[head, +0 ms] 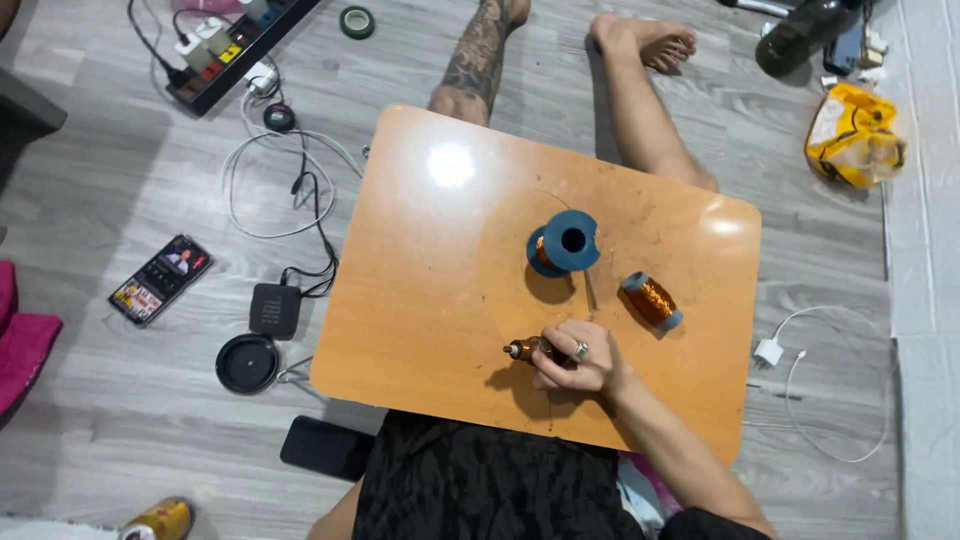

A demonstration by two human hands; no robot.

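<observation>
On the near edge of a small wooden table (420,300), a small copper-wound coil (528,350) lies on its side, its metal tip pointing left. The right hand (578,357), wearing a ring, is curled over the coil's right end and grips it against the tabletop. The left hand is out of sight. Just beyond the hand, a blue spool (563,243) of copper wire rests on the middle of the table, with a thin wire strand running from it toward the hand. To the right, near the hand but apart from it, lies a second copper spool (653,301) with blue ends. On the grey floor to the left are a phone (161,279) and a tangle of cables (290,180).
</observation>
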